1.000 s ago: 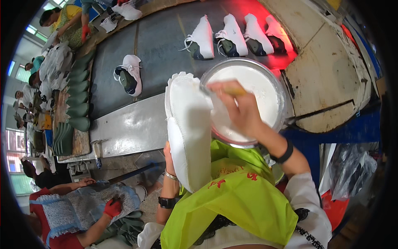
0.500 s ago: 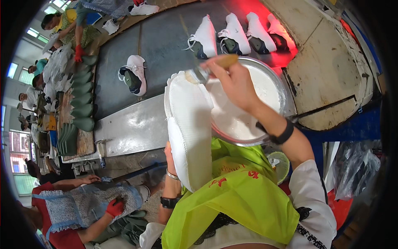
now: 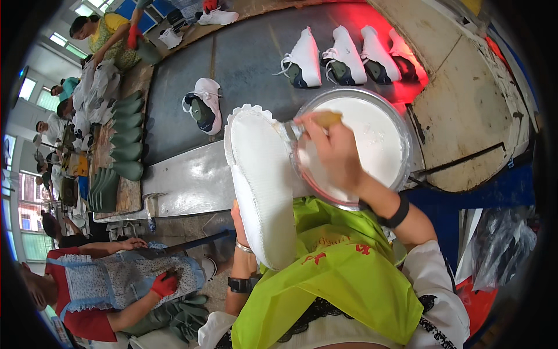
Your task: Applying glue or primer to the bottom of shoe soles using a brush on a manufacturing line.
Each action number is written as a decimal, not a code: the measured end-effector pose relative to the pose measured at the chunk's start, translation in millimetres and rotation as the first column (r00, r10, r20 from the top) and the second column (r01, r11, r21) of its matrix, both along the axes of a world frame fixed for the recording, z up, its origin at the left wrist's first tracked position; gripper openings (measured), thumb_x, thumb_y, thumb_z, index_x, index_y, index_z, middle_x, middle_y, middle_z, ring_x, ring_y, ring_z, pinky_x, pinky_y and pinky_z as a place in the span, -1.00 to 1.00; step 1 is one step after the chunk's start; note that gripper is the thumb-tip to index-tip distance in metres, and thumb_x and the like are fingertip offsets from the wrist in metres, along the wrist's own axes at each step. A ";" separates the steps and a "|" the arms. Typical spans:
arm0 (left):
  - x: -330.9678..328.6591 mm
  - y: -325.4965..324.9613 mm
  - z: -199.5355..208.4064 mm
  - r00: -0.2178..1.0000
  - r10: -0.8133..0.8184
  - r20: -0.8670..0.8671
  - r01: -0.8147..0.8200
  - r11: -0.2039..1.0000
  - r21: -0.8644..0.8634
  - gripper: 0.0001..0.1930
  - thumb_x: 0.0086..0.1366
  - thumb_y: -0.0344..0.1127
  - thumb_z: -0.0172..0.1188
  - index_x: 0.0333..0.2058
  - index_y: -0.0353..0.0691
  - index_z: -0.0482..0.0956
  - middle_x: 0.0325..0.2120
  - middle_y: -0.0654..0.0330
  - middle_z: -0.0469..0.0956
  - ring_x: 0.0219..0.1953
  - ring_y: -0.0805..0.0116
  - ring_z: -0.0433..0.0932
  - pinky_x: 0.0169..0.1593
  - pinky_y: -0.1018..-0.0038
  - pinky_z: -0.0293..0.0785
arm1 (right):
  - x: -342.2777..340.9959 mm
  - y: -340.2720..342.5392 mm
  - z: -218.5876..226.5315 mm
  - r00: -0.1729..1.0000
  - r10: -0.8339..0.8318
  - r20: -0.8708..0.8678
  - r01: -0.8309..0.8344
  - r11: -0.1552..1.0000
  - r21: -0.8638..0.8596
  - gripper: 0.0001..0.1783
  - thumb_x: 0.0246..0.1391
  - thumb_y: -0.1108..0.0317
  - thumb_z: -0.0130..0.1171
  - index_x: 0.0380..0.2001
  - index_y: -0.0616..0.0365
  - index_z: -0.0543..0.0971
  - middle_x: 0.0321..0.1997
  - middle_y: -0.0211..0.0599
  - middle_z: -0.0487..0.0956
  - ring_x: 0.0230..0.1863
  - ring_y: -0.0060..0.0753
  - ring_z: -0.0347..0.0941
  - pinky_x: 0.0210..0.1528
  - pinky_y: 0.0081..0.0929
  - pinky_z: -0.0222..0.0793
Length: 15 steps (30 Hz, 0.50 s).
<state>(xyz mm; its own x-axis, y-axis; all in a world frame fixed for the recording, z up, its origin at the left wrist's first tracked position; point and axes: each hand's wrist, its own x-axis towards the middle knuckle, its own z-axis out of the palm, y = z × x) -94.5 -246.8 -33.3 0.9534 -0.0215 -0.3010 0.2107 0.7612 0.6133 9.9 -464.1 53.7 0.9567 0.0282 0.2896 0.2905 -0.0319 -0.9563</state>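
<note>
A white shoe upper (image 3: 258, 186) stands with its stitched underside turned toward me and its frilled toe end up. My left hand (image 3: 239, 224) grips it from the left side, its fingers mostly hidden behind the shoe. My right hand (image 3: 337, 150) is closed round the wooden handle of a flat brush (image 3: 289, 132). The bristle end is at the right edge of the shoe's underside, near the toe; whether it touches is hard to see. Below that hand is a round metal basin (image 3: 405, 136) of white liquid.
White shoes (image 3: 303, 61) stand in a row under red light on a dark conveyor belt (image 3: 250, 64), with a single shoe (image 3: 204, 107) farther left. Green sole pieces (image 3: 126, 136) lie on a wooden board at left. Co-workers (image 3: 125, 285) are on the left, one wearing red gloves.
The brush has moved from the shoe's toe tip down along its right edge, my right hand lowering with it. The belt and basin have shifted slightly right in view.
</note>
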 end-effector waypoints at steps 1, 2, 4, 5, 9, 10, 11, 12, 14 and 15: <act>2.6 -1.5 0.3 1.000 0.024 -0.012 -0.024 0.998 -0.055 -0.44 0.35 0.02 -0.27 0.08 -0.34 0.31 -0.08 -0.02 0.50 -0.16 0.16 0.57 -0.09 0.32 0.56 | -11.4 -1.2 -1.5 1.000 0.011 0.008 -0.011 1.000 -0.004 -0.79 0.20 0.36 -0.01 -0.22 0.26 0.51 -0.39 -0.33 0.56 -0.49 -0.62 0.42 -0.45 -0.57 0.34; 7.8 1.5 -3.5 0.999 0.032 -0.003 -0.032 0.998 -0.060 -0.44 0.35 0.02 -0.27 0.08 -0.34 0.31 -0.08 -0.02 0.50 -0.16 0.16 0.57 -0.09 0.32 0.56 | -23.6 -4.1 -2.2 0.997 0.017 -0.071 -0.023 0.996 -0.086 -0.80 0.20 0.37 -0.01 -0.22 0.27 0.51 -0.37 -0.34 0.57 -0.47 -0.64 0.43 -0.42 -0.58 0.36; 19.1 13.3 -8.6 0.999 -0.015 0.049 0.010 0.994 0.107 -0.44 0.35 0.02 -0.25 0.10 -0.32 0.31 -0.06 0.01 0.50 -0.16 0.17 0.57 -0.06 0.32 0.55 | -32.0 -12.6 -2.0 0.989 0.020 -0.144 -0.045 0.985 -0.168 -0.80 0.21 0.37 -0.01 -0.23 0.28 0.51 -0.35 -0.35 0.57 -0.45 -0.66 0.44 -0.40 -0.60 0.37; 29.7 16.7 -6.2 0.998 -0.018 0.053 0.013 0.995 0.102 -0.44 0.35 0.02 -0.25 0.10 -0.32 0.31 -0.06 0.01 0.50 -0.16 0.17 0.57 -0.06 0.32 0.55 | -31.1 -18.1 -1.1 0.989 0.023 -0.149 -0.037 0.995 -0.089 -0.80 0.21 0.39 -0.02 -0.22 0.28 0.50 -0.32 -0.33 0.58 -0.42 -0.64 0.46 -0.36 -0.62 0.39; 129.7 45.8 10.4 0.990 -0.133 -0.042 0.138 0.976 0.167 -0.43 0.34 0.07 -0.19 0.12 -0.25 0.32 -0.06 0.08 0.52 -0.11 0.25 0.57 0.00 0.33 0.51 | -9.0 -45.7 20.8 0.979 -0.100 -0.178 0.115 0.990 0.079 -0.82 0.23 0.43 -0.04 -0.19 0.32 0.47 -0.23 -0.26 0.59 -0.30 -0.59 0.49 -0.22 -0.64 0.44; 165.7 51.5 12.7 0.987 -0.161 -0.027 0.162 0.945 0.284 -0.43 0.34 0.09 -0.16 0.12 -0.24 0.33 -0.06 0.09 0.52 -0.11 0.26 0.57 0.01 0.34 0.51 | -6.4 -52.3 24.9 0.967 -0.136 -0.218 0.165 0.978 0.124 -0.81 0.24 0.43 -0.05 -0.18 0.33 0.46 -0.21 -0.24 0.58 -0.27 -0.58 0.49 -0.20 -0.64 0.44; 201.3 61.8 4.9 0.988 -0.152 -0.007 0.148 0.949 0.280 -0.43 0.34 0.09 -0.16 0.12 -0.24 0.33 -0.06 0.09 0.52 -0.11 0.26 0.57 0.01 0.34 0.51 | -5.6 -57.1 28.8 0.954 -0.159 -0.255 0.206 0.963 0.171 -0.81 0.25 0.43 -0.06 -0.17 0.34 0.45 -0.20 -0.21 0.58 -0.24 -0.58 0.49 -0.18 -0.65 0.44; 239.4 71.5 -12.1 0.991 -0.137 -0.008 0.133 0.944 0.302 -0.42 0.32 0.11 -0.13 0.11 -0.24 0.34 -0.06 0.10 0.52 -0.11 0.26 0.56 0.02 0.35 0.49 | -4.8 -62.2 32.4 0.944 -0.201 -0.263 0.245 0.959 0.145 -0.80 0.26 0.43 -0.07 -0.18 0.34 0.45 -0.19 -0.21 0.57 -0.23 -0.57 0.49 -0.19 -0.63 0.45; 307.1 65.3 -33.3 0.990 -0.133 -0.043 0.140 0.936 0.323 -0.39 0.28 0.15 -0.06 0.10 -0.24 0.36 -0.07 0.12 0.52 -0.10 0.27 0.55 0.04 0.37 0.47 | -2.4 -75.5 29.5 0.913 -0.297 -0.279 0.334 0.938 0.095 -0.79 0.27 0.42 -0.08 -0.18 0.35 0.45 -0.18 -0.19 0.57 -0.20 -0.52 0.49 -0.20 -0.59 0.48; 338.8 58.5 -40.7 0.989 -0.132 -0.073 0.148 0.935 0.322 -0.37 0.26 0.16 -0.02 0.09 -0.25 0.37 -0.07 0.13 0.52 -0.09 0.29 0.53 0.04 0.38 0.45 | -0.3 -80.3 26.3 0.897 -0.338 -0.284 0.371 0.926 0.070 -0.79 0.27 0.42 -0.09 -0.18 0.35 0.45 -0.17 -0.17 0.56 -0.18 -0.50 0.50 -0.21 -0.57 0.49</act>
